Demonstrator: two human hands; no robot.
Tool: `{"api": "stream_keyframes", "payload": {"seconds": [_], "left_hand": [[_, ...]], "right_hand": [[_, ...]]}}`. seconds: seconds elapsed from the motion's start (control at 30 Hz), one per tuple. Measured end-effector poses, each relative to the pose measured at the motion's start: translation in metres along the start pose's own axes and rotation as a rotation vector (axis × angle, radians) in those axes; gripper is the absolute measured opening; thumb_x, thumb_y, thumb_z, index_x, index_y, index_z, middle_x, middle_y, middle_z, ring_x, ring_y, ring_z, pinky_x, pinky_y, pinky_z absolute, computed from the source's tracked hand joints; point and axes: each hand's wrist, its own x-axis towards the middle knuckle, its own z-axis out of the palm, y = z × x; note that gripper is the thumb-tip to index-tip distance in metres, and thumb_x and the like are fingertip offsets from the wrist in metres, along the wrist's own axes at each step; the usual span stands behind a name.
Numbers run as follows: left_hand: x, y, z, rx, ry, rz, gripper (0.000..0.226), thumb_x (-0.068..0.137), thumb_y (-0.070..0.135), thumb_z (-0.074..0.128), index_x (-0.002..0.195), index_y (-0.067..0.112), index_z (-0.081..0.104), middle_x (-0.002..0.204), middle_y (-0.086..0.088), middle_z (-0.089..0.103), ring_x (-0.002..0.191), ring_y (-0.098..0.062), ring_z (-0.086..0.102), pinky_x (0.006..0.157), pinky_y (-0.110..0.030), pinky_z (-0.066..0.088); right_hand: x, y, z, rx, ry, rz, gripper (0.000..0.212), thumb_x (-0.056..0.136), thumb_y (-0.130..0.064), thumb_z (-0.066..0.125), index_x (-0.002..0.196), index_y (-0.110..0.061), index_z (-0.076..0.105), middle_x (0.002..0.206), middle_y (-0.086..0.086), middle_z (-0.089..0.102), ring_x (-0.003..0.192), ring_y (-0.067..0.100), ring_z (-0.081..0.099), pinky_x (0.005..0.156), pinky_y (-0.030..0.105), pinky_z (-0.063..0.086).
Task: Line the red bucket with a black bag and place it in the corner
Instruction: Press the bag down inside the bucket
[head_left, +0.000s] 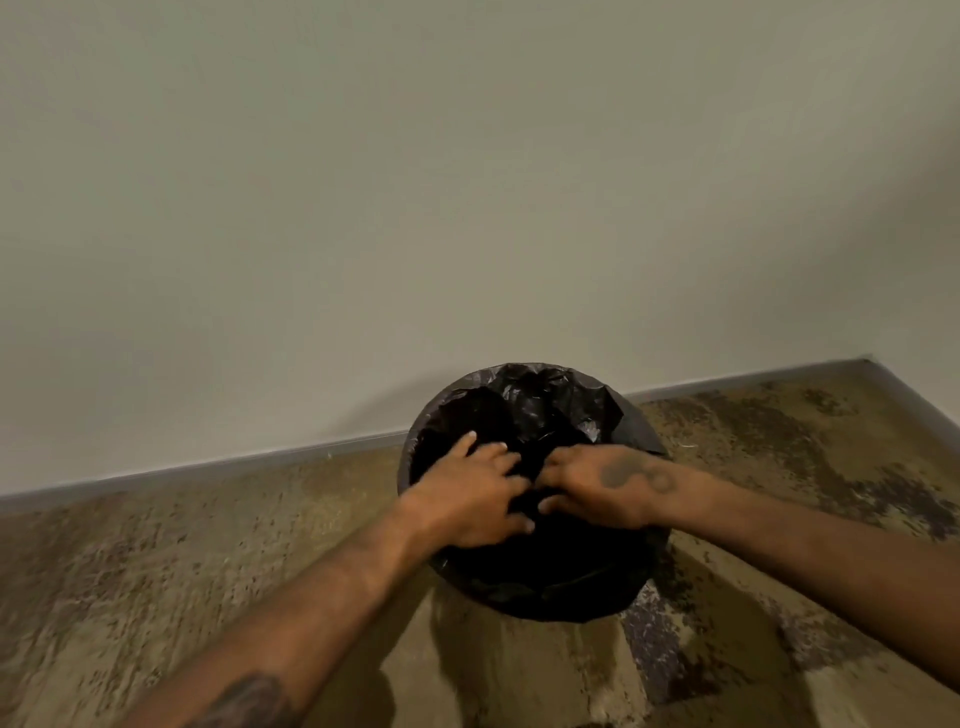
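Note:
A round bucket stands on the floor against the wall, wholly covered by a black bag (540, 410) draped over its rim, so no red shows. Both my hands are inside the mouth of the bag. My left hand (475, 499) lies palm down with fingers spread on the black plastic at the left. My right hand (597, 486) is beside it, fingers curled into the plastic near the middle. The two hands almost touch.
A pale wall (415, 208) with a grey skirting strip (208, 465) runs behind the bucket. The room corner (867, 361) lies to the right. The floor (156, 571) is mottled brown and stained, with darker patches at the right.

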Motion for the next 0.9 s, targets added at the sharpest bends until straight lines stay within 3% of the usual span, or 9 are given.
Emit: {"api": "stream_keyframes", "payload": {"seconds": [0.17, 0.3, 0.37, 0.47, 0.6, 0.7, 0.77, 0.83, 0.9], "left_hand": [[0.036, 0.002, 0.027, 0.143, -0.448, -0.187, 0.088, 0.083, 0.086, 0.022, 0.157, 0.040, 0.008, 0.168, -0.002, -0.004, 0.152, -0.027, -0.017, 0.114, -0.058, -0.023], [0.039, -0.004, 0.044, 0.110, -0.587, -0.251, 0.110, 0.068, 0.097, 0.025, 0.157, 0.038, 0.000, 0.168, -0.001, -0.002, 0.151, -0.029, -0.019, 0.111, -0.062, -0.026], [0.035, -0.005, 0.050, 0.113, -0.625, -0.258, 0.107, 0.072, 0.093, 0.029, 0.157, 0.035, -0.001, 0.169, -0.002, 0.000, 0.152, -0.030, -0.016, 0.112, -0.062, -0.023], [0.027, -0.006, 0.054, 0.169, -0.667, -0.261, 0.093, 0.088, 0.079, 0.028, 0.159, 0.026, 0.002, 0.169, -0.005, 0.002, 0.152, -0.030, -0.014, 0.113, -0.061, -0.022], [0.024, 0.000, 0.052, 0.174, -0.668, -0.249, 0.092, 0.088, 0.078, 0.028, 0.158, 0.026, 0.000, 0.168, -0.007, 0.003, 0.152, -0.029, -0.012, 0.114, -0.060, -0.022], [0.027, 0.006, 0.041, -0.002, -0.548, -0.202, 0.092, 0.083, 0.084, 0.028, 0.157, 0.037, 0.000, 0.168, 0.000, 0.002, 0.153, -0.028, -0.008, 0.115, -0.063, -0.017], [0.028, 0.009, 0.033, -0.097, -0.486, -0.158, 0.085, 0.085, 0.082, 0.027, 0.156, 0.042, 0.002, 0.168, 0.004, 0.002, 0.153, -0.027, -0.006, 0.115, -0.063, -0.015], [0.027, 0.014, 0.033, -0.166, -0.472, -0.146, 0.088, 0.084, 0.083, 0.025, 0.157, 0.039, 0.001, 0.168, 0.003, 0.001, 0.153, -0.025, -0.007, 0.115, -0.060, -0.015], [0.024, 0.022, 0.038, -0.219, -0.485, -0.156, 0.096, 0.078, 0.089, 0.023, 0.157, 0.039, -0.001, 0.168, 0.001, -0.003, 0.153, -0.025, -0.011, 0.117, -0.059, -0.016]], "right_hand": [[0.054, -0.007, 0.022, -0.170, -0.490, 0.164, 0.056, 0.096, -0.055, 0.044, 0.136, -0.017, 0.053, 0.141, 0.010, 0.053, 0.129, 0.028, 0.051, 0.106, 0.043, 0.042], [0.058, 0.002, 0.043, -0.142, -0.619, 0.281, 0.093, 0.084, -0.071, 0.050, 0.153, -0.015, 0.025, 0.161, 0.008, 0.023, 0.149, 0.027, 0.020, 0.121, 0.045, 0.019], [0.051, 0.005, 0.043, -0.107, -0.644, 0.325, 0.098, 0.080, -0.071, 0.057, 0.154, -0.016, 0.023, 0.161, 0.008, 0.024, 0.148, 0.028, 0.023, 0.121, 0.044, 0.020], [0.036, 0.008, 0.039, -0.146, -0.629, 0.338, 0.066, 0.094, -0.048, 0.054, 0.145, -0.009, 0.041, 0.153, 0.014, 0.040, 0.141, 0.028, 0.037, 0.117, 0.040, 0.028], [0.026, 0.006, 0.040, -0.168, -0.644, 0.349, 0.051, 0.101, -0.033, 0.045, 0.143, -0.004, 0.043, 0.151, 0.016, 0.041, 0.141, 0.029, 0.037, 0.117, 0.043, 0.027], [0.032, 0.003, 0.036, -0.132, -0.682, 0.291, 0.063, 0.092, -0.057, 0.050, 0.134, -0.011, 0.054, 0.131, 0.012, 0.060, 0.120, 0.028, 0.058, 0.102, 0.039, 0.044], [0.043, 0.006, 0.030, -0.202, -0.483, 0.126, 0.055, 0.091, -0.059, 0.051, 0.124, -0.016, 0.059, 0.106, 0.006, 0.067, 0.093, 0.024, 0.066, 0.085, 0.037, 0.055], [0.058, 0.015, 0.033, -0.402, -0.186, -0.160, 0.048, 0.091, -0.042, 0.060, 0.132, -0.020, 0.052, 0.124, 0.010, 0.060, 0.113, 0.029, 0.061, 0.094, 0.044, 0.051], [0.073, 0.025, 0.039, -0.645, -0.204, -0.376, 0.091, 0.075, -0.037, 0.078, 0.150, -0.024, 0.029, 0.159, 0.015, 0.022, 0.147, 0.037, 0.018, 0.115, 0.053, 0.024]]}}
